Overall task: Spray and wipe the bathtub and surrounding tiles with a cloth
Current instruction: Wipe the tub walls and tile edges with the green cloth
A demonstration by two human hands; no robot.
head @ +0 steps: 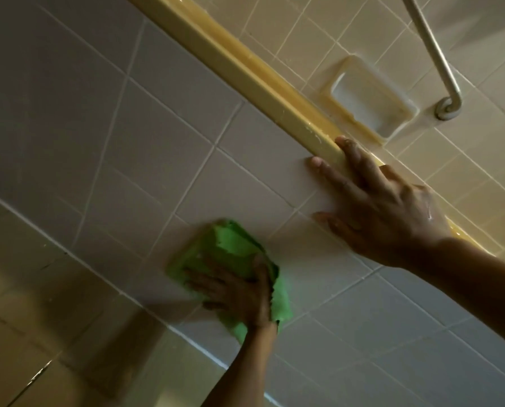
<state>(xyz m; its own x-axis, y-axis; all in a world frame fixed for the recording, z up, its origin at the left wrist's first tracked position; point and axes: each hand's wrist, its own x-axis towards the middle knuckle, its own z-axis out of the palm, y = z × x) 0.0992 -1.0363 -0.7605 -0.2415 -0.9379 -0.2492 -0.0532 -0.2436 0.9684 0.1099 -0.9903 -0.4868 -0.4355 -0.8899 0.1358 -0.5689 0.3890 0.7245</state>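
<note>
A bunched green cloth (230,254) lies against the grey tiled panel (128,127) that runs below the yellow bathtub rim (254,71). My left hand (239,292) presses the cloth to the tiles with its fingers spread flat over it, pointing left, and its thumb up on the cloth. My right hand (377,207) rests open higher up on the right. Its fingers are spread on the tiles and the topmost fingers lie over the rim's edge. No spray bottle is in view.
Beyond the rim is a beige tiled wall (318,27) with a recessed soap dish (368,98) and a metal grab bar (433,54) fixed at upper right. Beige floor tiles (40,333) show at lower left.
</note>
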